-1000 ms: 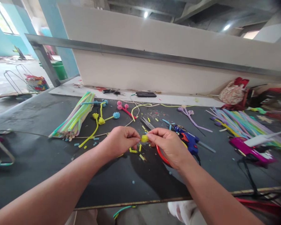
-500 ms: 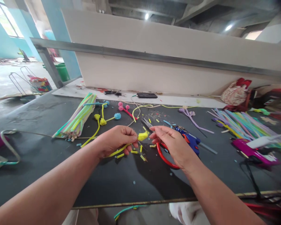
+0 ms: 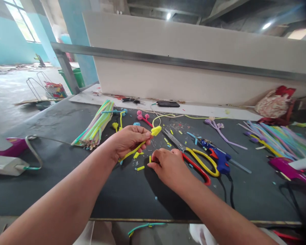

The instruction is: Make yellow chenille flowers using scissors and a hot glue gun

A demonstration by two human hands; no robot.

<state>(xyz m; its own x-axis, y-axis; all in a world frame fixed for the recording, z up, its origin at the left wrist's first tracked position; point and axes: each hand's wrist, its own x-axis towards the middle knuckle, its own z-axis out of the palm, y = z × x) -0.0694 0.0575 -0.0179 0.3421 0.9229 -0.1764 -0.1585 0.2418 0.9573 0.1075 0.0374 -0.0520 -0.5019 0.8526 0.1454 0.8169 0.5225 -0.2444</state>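
Observation:
My left hand pinches a yellow fuzzy stem just below its yellow bud-like head. My right hand is down near the dark tabletop, thumb and fingers curled toward a short yellow piece; whether it grips that piece is unclear. Scissors with one red and one yellow handle lie beyond and right of my right hand, partly hidden by it. Short yellow cut pieces are scattered between and below the hands. A blue glue gun rests right of the scissors.
Bundles of pastel stems lie at left and right. Pink and purple stem flowers sit further back. A black phone lies by the white board. Purple-and-white devices stand at both sides, with cords.
My right hand has moved away from the yellow head, down toward the table, exposing the scissors handles. My left hand still holds the yellow stem. The whole view has shifted.

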